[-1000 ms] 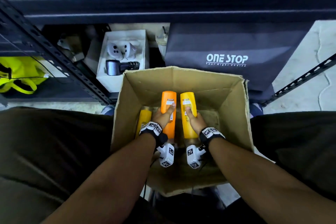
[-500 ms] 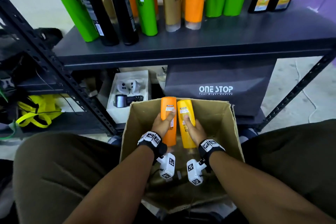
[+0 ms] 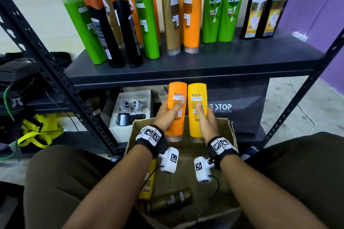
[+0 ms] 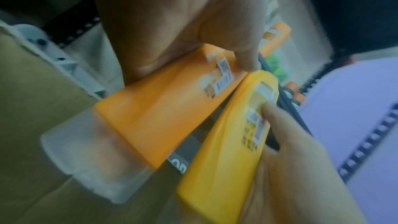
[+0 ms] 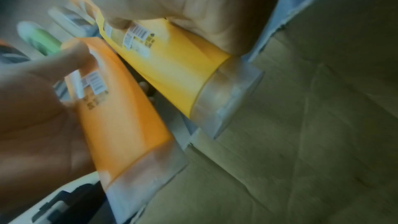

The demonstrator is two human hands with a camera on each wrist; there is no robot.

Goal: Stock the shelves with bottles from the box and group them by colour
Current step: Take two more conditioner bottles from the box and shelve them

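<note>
My left hand (image 3: 168, 113) grips an orange bottle (image 3: 176, 121), cap down, thumb across its label. Beside it my right hand (image 3: 205, 119) grips a yellow bottle (image 3: 195, 126) the same way. Both bottles hang side by side above the far edge of the cardboard box (image 3: 231, 132), just below the shelf (image 3: 204, 61). The left wrist view shows the orange bottle (image 4: 163, 117) under my palm, the right wrist view the yellow bottle (image 5: 172, 67). A yellow bottle (image 3: 148, 184) and a brown bottle (image 3: 171, 199) lie in the box.
On the shelf stand green (image 3: 83, 29), black (image 3: 104, 31), orange (image 3: 192, 18) and brown (image 3: 172, 20) bottles, mixed at the left; two green bottles (image 3: 221, 9) and two black-labelled ones (image 3: 264, 5) stand at the right. Bare shelf lies in front. A slanted rack post (image 3: 55, 72) runs at the left.
Both hands have lifted the orange and yellow bottles up out of the box toward the shelf. My head has tilted up, bringing the stocked shelf into view.
</note>
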